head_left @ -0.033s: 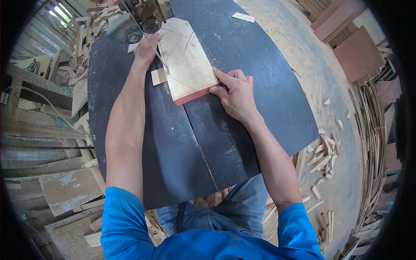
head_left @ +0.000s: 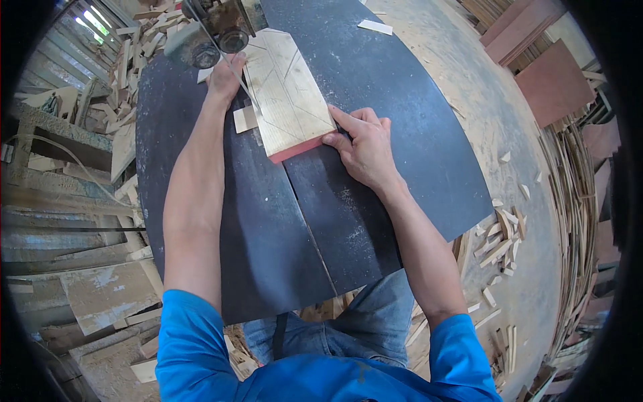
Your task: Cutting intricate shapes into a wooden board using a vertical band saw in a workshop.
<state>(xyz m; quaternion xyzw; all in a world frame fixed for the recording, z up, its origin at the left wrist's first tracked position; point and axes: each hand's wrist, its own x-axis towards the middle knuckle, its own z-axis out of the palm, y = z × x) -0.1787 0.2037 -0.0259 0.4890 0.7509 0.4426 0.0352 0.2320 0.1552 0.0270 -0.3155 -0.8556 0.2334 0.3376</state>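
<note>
A thick pale wooden board (head_left: 288, 94) with pencilled lines and a red near end lies on the dark saw table (head_left: 362, 214). The thin blade (head_left: 249, 92) of a band saw runs down to the board's left edge. My left hand (head_left: 225, 80) is closed against the board's far left side, close to the blade, its fingers partly hidden. At the near right corner, my right hand (head_left: 365, 144) grips the board, thumb on the near end and index finger along the right side. A small offcut (head_left: 245, 119) rests beside the board's left edge.
Above the board's far end sits the saw's guide with round rollers (head_left: 233, 40). A slit (head_left: 311, 231) runs through the table toward me. Another offcut (head_left: 375, 27) lies at the table's far edge. Scrap wood (head_left: 499, 241) is piled on the floor; stacked strips (head_left: 569, 174) stand right.
</note>
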